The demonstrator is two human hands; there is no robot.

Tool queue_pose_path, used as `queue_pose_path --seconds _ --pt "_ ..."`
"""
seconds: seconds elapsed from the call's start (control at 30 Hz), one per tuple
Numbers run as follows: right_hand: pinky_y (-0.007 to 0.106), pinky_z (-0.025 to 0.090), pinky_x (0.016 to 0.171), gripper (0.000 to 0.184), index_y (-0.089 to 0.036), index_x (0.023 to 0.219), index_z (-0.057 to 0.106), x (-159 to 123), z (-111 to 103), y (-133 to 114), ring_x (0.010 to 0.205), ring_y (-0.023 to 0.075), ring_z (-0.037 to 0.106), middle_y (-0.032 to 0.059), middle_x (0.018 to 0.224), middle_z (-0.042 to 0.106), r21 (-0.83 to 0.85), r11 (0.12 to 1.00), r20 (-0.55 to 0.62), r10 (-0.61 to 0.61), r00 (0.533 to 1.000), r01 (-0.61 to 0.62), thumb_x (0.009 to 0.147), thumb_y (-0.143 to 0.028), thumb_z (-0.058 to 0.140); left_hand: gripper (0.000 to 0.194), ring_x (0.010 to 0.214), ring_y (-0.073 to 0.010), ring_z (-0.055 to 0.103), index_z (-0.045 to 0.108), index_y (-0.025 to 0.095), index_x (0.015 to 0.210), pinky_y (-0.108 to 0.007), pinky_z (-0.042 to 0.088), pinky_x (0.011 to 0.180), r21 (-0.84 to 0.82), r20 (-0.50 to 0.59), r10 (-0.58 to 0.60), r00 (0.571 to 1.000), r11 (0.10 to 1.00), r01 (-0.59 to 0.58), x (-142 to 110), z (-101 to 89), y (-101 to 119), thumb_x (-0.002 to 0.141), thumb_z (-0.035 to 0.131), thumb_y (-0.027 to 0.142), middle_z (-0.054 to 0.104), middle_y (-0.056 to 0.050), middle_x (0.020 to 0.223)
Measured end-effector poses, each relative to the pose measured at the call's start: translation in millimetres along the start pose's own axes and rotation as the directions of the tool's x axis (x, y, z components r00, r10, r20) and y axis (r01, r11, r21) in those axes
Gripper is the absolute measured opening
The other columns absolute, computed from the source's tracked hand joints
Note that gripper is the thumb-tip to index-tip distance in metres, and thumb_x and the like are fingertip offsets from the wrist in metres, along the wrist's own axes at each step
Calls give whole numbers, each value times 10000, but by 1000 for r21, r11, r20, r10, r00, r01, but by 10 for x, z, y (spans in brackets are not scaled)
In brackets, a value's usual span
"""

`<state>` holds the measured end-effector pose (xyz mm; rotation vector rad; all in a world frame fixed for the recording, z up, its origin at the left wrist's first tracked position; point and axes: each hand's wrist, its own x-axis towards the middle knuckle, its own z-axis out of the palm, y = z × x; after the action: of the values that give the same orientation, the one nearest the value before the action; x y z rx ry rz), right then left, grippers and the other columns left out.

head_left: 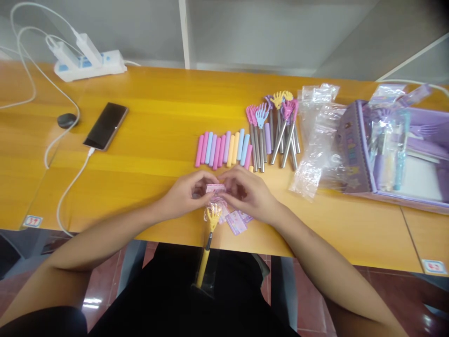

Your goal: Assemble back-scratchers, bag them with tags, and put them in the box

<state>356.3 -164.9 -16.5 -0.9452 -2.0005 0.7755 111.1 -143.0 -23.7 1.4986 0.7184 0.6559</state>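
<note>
Between both hands, at the table's near edge, is a small pink printed card (215,188) at the top of a clear plastic bag (209,281). My left hand (185,194) pinches the card's left side, and my right hand (249,193) pinches its right side. Inside the bag hangs a yellow back scratcher (203,267), its hand-shaped head up and its handle over my lap. Several loose printed cards (236,222) lie under and beside my right hand. Just beyond the hands is a row of pastel handle sleeves (220,149). Metal-stemmed back scratchers (261,133) are piled to their right.
Clear plastic bags (315,140) lie right of the pile, against a purple box (358,154) holding bagged back scratchers (389,154). At left are a charging phone (106,126), a black mouse (66,120) and a white power strip (91,65) with trailing cables.
</note>
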Motion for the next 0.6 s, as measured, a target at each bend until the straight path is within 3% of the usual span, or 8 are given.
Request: queue_pose_path --seconds 0.2,0.4,0.6 --pt "304 526 634 381 -255 1346 653 -31 14 16 722 153 606 43 1035 670 1 996 6 94 996 -94 1007 -355 795 240 969 -152 729 644 196 1210 -273 618 830 -80 5 22 1000 997 -21 10 10 29 1000 747 251 683 -67 1158" --pt "251 466 505 392 -235 1426 588 -88 54 1 562 116 597 -71 732 620 194 956 163 190 968 -220 1059 -286 716 201 949 -152 704 631 196 1198 -270 597 822 -36 34 50 998 998 -49 14 0 33 1025 710 261 675 -68 1122" --pt "246 481 503 349 -218 1375 604 -65 107 -9 580 98 600 -15 882 706 253 927 166 241 956 -277 1053 -303 712 235 940 -155 702 609 206 1226 -274 591 808 -41 61 12 998 999 -9 4 -9 14 1027 708 283 661 -63 1116"
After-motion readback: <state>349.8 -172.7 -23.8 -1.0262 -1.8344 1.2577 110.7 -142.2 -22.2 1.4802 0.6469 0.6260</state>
